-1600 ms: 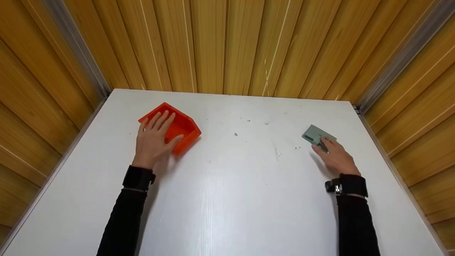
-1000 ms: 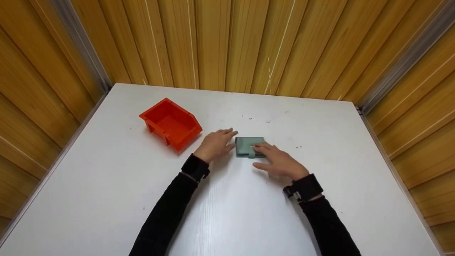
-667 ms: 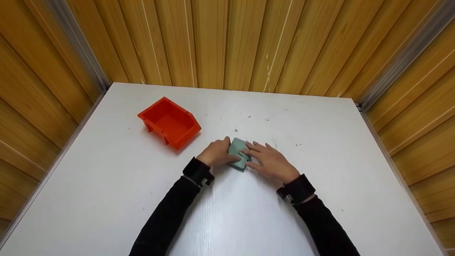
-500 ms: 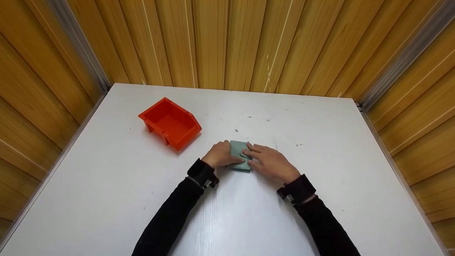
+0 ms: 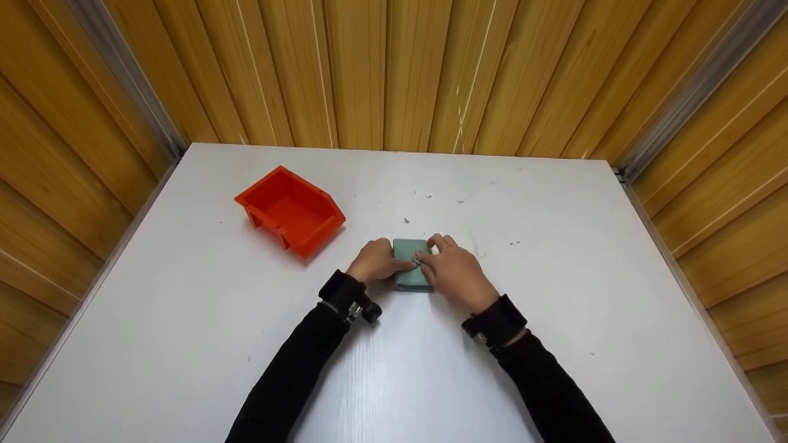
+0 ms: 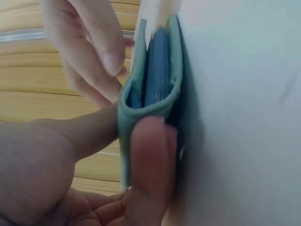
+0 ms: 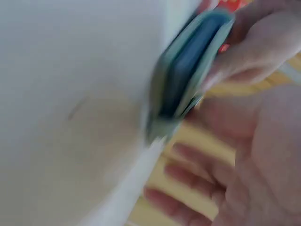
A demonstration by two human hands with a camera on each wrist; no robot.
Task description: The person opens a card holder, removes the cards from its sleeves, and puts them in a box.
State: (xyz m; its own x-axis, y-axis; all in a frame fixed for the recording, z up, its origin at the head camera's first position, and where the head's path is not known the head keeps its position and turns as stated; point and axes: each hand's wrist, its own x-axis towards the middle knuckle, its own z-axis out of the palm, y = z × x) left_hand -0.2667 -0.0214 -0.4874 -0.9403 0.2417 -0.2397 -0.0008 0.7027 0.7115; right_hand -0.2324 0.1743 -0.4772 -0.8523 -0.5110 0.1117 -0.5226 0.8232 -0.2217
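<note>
A pale green card wallet [image 5: 406, 249] lies on the white table, turned with its fold to the left. My left hand [image 5: 375, 261] grips the folded side, thumb across the cover and fingers at the spine. In the left wrist view, blue card sleeves [image 6: 159, 70] show between the covers of the wallet [image 6: 136, 80]. My right hand [image 5: 457, 271] is at the wallet's right edge, with its thumb touching near the strap's snap [image 5: 417, 261]. Its other fingers [image 7: 202, 160] extend loosely away from the wallet [image 7: 188, 61] in the right wrist view.
An orange-red open-front bin [image 5: 292, 212] stands at the back left of the white table [image 5: 542, 258]. Wood-patterned walls [image 5: 418, 74] enclose the table at the back and sides.
The right hand brought the wallet from the right to the middle, where it was turned. The left hand left the bin and took hold of the wallet. The right fingers have since shifted at the strap.
</note>
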